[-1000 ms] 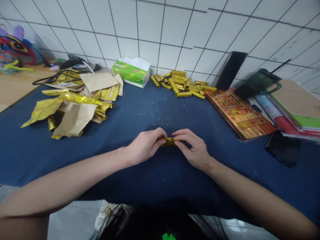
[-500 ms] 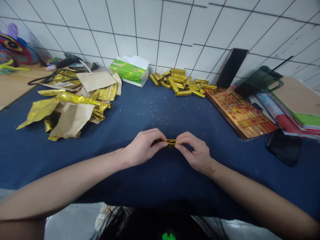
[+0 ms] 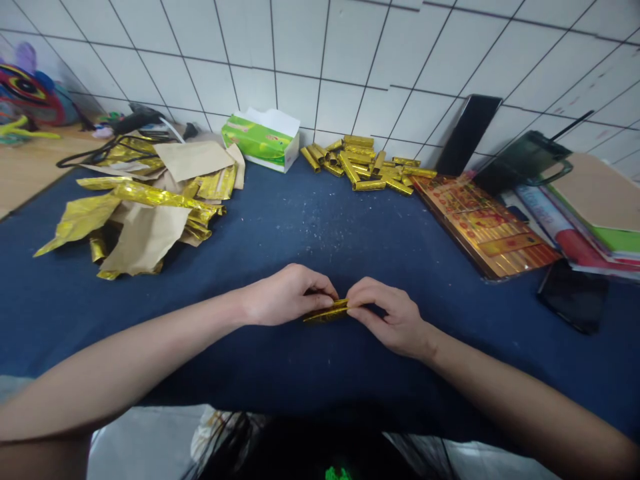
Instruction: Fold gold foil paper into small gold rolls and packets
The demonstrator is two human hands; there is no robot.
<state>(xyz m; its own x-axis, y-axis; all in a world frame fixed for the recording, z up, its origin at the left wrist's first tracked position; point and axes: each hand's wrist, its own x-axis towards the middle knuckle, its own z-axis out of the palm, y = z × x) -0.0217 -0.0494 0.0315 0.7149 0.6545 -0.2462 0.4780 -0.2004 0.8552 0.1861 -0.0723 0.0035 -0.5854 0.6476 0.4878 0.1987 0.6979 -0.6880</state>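
Between my hands, just above the dark blue tabletop, is a small strip of folded gold foil paper. My left hand pinches it near its upper edge between thumb and fingers. At its right end, my right hand grips it with thumb and forefinger. The strip slants, its left end lower and nearer to me. Part of it is hidden behind the fingers. Beyond the hands, against the wall, lies a heap of folded gold foil pieces.
A pile of creased gold and brown paper lies at the left. Behind stands a green tissue box. At the right are a red-gold flat pack, a dark pitcher, an upright black phone, another black phone and stacked folders.
The foil strip has tilted, its left end coming down towards me and out from under my left hand. Both hands have moved slightly nearer to me, still pinching it.
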